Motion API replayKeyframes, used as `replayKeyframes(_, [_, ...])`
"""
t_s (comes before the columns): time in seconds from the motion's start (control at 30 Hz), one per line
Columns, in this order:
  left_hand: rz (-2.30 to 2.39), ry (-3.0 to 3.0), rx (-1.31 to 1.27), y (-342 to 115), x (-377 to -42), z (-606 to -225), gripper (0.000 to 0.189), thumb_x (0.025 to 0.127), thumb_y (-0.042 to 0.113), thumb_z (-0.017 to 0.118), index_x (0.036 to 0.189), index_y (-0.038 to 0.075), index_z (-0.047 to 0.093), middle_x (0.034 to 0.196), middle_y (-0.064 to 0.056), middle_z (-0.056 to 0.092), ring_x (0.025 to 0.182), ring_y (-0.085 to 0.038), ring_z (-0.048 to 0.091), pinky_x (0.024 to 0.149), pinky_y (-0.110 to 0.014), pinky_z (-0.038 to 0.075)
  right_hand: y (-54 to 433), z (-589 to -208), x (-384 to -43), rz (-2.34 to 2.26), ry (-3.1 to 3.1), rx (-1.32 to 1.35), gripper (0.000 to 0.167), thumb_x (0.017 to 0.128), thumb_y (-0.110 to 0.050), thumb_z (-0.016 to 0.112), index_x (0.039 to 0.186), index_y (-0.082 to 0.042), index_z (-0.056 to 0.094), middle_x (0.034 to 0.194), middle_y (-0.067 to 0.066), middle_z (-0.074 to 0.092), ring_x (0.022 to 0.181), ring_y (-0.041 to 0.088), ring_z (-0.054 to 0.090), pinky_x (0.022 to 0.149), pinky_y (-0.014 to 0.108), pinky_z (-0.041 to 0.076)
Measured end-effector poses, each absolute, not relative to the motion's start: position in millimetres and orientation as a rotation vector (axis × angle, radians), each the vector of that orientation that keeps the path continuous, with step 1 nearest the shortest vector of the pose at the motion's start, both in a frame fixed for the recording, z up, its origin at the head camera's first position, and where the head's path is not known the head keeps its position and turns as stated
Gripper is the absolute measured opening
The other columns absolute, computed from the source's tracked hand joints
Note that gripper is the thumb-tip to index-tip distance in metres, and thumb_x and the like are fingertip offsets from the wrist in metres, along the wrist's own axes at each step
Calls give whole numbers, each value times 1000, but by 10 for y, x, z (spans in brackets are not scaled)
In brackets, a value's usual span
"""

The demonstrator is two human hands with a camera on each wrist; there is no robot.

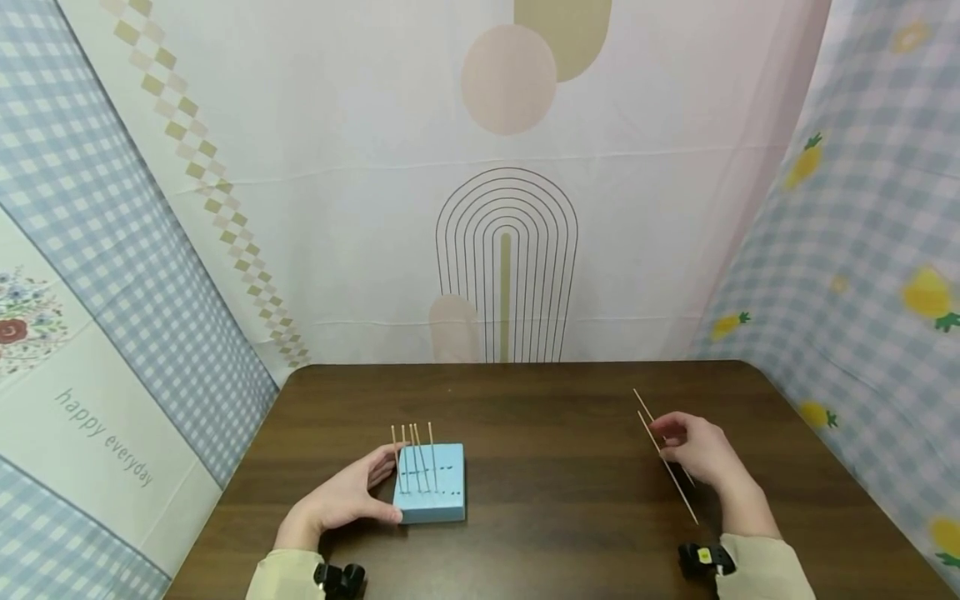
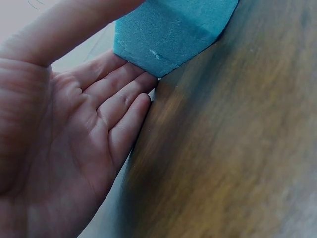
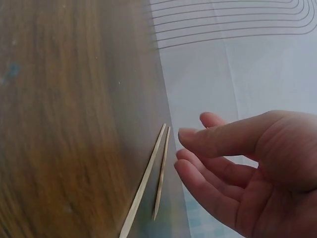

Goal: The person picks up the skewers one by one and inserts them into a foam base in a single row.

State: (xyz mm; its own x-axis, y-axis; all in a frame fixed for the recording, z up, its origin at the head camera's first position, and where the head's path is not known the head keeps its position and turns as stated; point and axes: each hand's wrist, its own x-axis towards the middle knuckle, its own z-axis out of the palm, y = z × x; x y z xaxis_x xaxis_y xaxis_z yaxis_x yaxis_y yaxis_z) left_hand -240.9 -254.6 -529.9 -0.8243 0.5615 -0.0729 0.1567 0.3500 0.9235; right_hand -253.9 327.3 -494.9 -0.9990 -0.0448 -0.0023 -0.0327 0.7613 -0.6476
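A light blue block (image 1: pixel 450 477) lies on the table left of centre, with small holes in its top. Several thin wooden skewers (image 1: pixel 432 458) stand upright in its left half. My left hand (image 1: pixel 343 502) holds the block from the left, thumb at the near corner and fingers at the far one. The left wrist view has the fingertips against the block's edge (image 2: pixel 168 37). Two more skewers (image 1: pixel 678 487) lie slanted on the table at right. Over them hovers my right hand (image 1: pixel 697 450), fingers loosely bent and nothing between thumb and fingers; it partly hides the farther skewer (image 1: pixel 642 404).
The dark wooden table (image 1: pixel 555 533) ends at a white patterned cloth (image 1: pixel 360 275) at the back. Blue checked cloth (image 1: pixel 832 358) hangs along both sides. Each wrist wears a small black camera (image 1: pixel 705 560) near the sleeve.
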Motion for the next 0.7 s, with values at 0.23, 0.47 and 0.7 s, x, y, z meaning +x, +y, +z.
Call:
replayKeyframes(0.23, [1473, 2232, 615, -2544, -2405, -5298, 105, 86, 19, 92, 167, 1, 28, 170, -25, 30, 156, -49, 27, 111, -12, 32, 3322, -4973, -2555, -1017, 2936, -52, 38, 84, 4, 83, 121, 1, 72, 115, 18, 73, 102, 33, 68, 85, 49, 55])
replayKeyframes(0.47, [1472, 2243, 618, -2545, -2400, -5308, 105, 85, 18, 93, 166, 0, 29, 169, -26, 31, 156, -50, 28, 112, -13, 32, 3257, -5013, -2568, -1061, 2872, -60, 37, 83, 8, 82, 119, 3, 72, 104, 13, 72, 97, 30, 66, 77, 42, 57])
replayKeyframes(0.7, [1470, 2246, 616, -2547, -2404, -5303, 105, 86, 19, 93, 167, 1, 29, 170, -26, 31, 156, -49, 27, 114, -16, 32, 3208, -5050, -2571, -1080, 2856, -52, 37, 82, 11, 81, 117, 1, 72, 102, 10, 70, 95, 26, 65, 78, 41, 57])
